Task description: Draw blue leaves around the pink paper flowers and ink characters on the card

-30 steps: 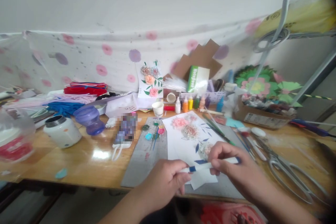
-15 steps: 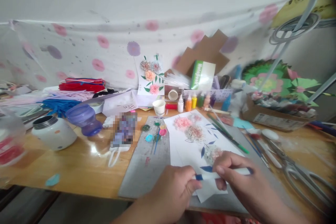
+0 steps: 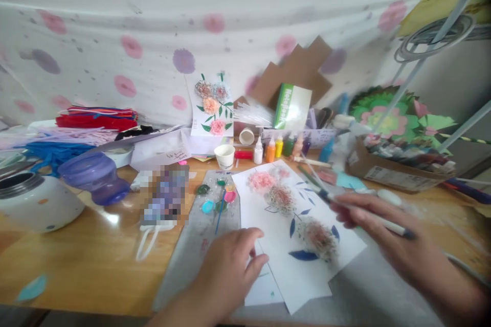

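Observation:
My right hand [image 3: 383, 225] grips a white marker pen [image 3: 387, 223] with dark ends, held slantwise at the right edge of the paper. Fingers apart and holding nothing, my left hand [image 3: 233, 260] hovers by the paper's left edge; I cannot tell whether it touches. The white paper [image 3: 268, 240] carries a pink crumbly flower [image 3: 262, 182], two speckled flowers and dark blue leaves, one of them a large leaf [image 3: 304, 255] low on the sheet. A second sheet [image 3: 264, 286] shows beneath it. Part of a green pen lies behind my right hand.
A grey board [image 3: 172, 265] lies under the paper, with paint wells [image 3: 208, 207] and a blue brush [image 3: 220, 214]. Behind stand a paper cup [image 3: 224, 157] and small paint bottles [image 3: 270, 150]. A white jar [image 3: 42, 207] is left; a carton [image 3: 399, 171] is right.
My left hand has let go of the marker pen and moved left, its fingers opening. My right hand has carried the pen up and right, uncovering the lower flower. The view has shifted slightly.

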The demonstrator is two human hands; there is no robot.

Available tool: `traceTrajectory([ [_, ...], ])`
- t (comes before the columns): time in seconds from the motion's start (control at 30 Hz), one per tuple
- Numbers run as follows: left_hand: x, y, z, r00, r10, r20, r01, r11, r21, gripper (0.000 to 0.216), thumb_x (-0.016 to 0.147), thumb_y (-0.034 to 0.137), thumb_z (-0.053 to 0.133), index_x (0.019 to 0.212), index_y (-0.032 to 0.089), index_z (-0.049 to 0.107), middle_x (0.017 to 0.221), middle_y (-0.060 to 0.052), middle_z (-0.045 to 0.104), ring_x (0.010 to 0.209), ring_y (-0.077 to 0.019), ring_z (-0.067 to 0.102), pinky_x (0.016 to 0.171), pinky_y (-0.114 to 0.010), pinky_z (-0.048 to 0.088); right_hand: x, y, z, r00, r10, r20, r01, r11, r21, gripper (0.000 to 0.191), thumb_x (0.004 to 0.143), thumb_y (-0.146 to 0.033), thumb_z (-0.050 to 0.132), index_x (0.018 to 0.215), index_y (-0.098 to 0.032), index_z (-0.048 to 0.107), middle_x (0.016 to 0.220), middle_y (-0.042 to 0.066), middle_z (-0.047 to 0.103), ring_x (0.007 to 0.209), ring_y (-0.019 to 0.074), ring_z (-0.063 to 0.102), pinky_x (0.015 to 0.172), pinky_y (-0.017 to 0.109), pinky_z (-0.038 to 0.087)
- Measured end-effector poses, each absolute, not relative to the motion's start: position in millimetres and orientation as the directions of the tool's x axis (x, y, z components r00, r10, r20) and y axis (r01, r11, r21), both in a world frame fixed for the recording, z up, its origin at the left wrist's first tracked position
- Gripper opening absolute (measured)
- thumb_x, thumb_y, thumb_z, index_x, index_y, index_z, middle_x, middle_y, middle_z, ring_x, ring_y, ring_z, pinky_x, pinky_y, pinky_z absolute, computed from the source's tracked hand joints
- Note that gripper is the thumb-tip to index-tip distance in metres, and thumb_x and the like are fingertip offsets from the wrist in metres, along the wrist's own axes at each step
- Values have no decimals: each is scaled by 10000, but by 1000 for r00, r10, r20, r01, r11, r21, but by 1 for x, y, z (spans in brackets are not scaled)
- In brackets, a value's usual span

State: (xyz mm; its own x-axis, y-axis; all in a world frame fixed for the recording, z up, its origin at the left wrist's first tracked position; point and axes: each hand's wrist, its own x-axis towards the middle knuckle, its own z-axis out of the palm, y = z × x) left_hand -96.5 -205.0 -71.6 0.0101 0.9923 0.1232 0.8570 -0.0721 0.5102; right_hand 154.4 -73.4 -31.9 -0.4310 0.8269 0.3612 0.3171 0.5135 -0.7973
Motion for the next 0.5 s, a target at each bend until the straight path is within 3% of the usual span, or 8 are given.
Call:
traceTrajectory([
  [0.07,-96,-211,-83,93,972,216,871,-184,455,306,759,191,649,1053,189,568,969,-69,632,866,-243,609,743,-368,501,171,-58,-34,-506,749,429,486,658,-575,275,834,-369,576,1078,-266,653,961,67,711,804,251,678,667,351,535],
  [0.13,-87,-215,-99,263,912,314,848,-374,375,367,707,239,718,1040,208,568,1083,-71,605,956,-255,595,807,-370,520,184,-46,-45,-598,691,405,559,722,-407,223,843,-324,561,1039,-266,651,928,64,720,797,260,685,652,346,533],
  [0.2,-70,-217,-115,346,831,436,867,-460,189,187,827,147,597,991,234,578,1126,-33,607,1107,-260,546,950,-426,463,191,-38,-59,-665,660,350,582,751,-311,166,851,-275,537,969,-248,650,896,69,718,760,251,686,636,335,528],
  [0.33,-38,-213,-135,278,782,557,915,-392,93,126,917,165,490,921,251,582,1191,7,584,1225,-266,462,1004,-538,393,193,-32,-82,-717,657,230,622,753,-213,175,847,-241,498,930,-246,652,920,59,699,802,232,677,707,334,524],
  [0.5,-41,-213,-132,270,815,513,920,-376,112,174,933,141,441,870,245,565,1171,12,587,1235,-247,446,1028,-547,354,191,-30,-90,-703,691,165,669,722,-176,214,860,-242,422,934,-230,622,987,80,677,835,227,667,725,338,519],
])
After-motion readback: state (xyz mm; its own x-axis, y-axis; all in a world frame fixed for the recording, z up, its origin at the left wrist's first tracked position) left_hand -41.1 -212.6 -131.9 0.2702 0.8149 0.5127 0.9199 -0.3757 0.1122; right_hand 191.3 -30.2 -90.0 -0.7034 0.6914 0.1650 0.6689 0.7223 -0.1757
